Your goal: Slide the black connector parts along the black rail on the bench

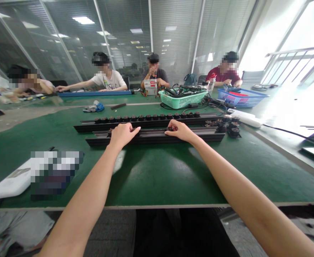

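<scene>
In front of me a long black metal rail (157, 140) lies crosswise on the green table. At its left half, my left hand (122, 135) is closed over the channel, its thumb pointing right and small dark parts partly hidden beneath the fingers. Farther right, my right hand (181, 131) pinches a small black part (170, 129) at the channel. Behind lies a second black rail (92, 127), carrying a row of similar black parts (148, 117). More of these loose parts (233, 131) are heaped by the near rail's right end.
A green basket (183, 101) of cables and a blue basket (242, 98) stand toward the back right. A white power strip (245, 118) lies right of the loose parts. At left are a white device (15, 178) and a blurred-out object (57, 175). Several people sit opposite.
</scene>
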`<action>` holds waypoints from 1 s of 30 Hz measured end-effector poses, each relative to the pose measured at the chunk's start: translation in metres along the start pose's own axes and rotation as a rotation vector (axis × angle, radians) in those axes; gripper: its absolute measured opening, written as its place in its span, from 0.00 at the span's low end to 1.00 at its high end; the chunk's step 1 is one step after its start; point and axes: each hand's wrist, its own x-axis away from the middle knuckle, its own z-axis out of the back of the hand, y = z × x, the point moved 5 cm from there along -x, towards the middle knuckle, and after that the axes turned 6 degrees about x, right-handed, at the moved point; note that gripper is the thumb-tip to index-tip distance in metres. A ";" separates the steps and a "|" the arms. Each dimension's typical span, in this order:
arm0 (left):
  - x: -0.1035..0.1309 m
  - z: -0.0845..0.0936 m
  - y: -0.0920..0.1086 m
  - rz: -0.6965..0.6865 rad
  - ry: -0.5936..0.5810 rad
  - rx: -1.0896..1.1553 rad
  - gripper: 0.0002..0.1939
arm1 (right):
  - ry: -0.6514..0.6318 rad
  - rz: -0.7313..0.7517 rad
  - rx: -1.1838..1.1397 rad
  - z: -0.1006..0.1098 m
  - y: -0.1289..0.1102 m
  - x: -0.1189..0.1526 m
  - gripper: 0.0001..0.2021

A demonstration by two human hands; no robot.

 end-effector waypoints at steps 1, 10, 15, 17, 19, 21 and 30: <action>0.000 0.000 0.000 0.000 0.002 0.000 0.27 | 0.003 0.001 0.005 0.000 0.000 0.000 0.16; 0.000 0.000 0.001 0.008 -0.009 -0.009 0.27 | 0.007 0.007 0.019 0.001 -0.003 0.001 0.14; 0.000 0.000 0.001 0.006 -0.004 -0.011 0.27 | 0.005 0.006 0.020 0.001 -0.003 0.000 0.14; -0.001 0.000 0.000 0.007 -0.005 -0.009 0.27 | 0.007 0.004 0.023 0.002 -0.003 0.001 0.14; -0.001 0.000 0.000 0.005 -0.005 -0.008 0.27 | 0.010 0.007 0.024 0.002 -0.004 0.001 0.14; -0.001 0.000 0.000 0.003 -0.003 -0.009 0.27 | 0.011 0.010 0.026 0.003 -0.006 0.001 0.14; -0.001 0.000 0.000 0.008 -0.005 -0.004 0.27 | 0.010 0.004 0.046 0.003 -0.006 0.000 0.13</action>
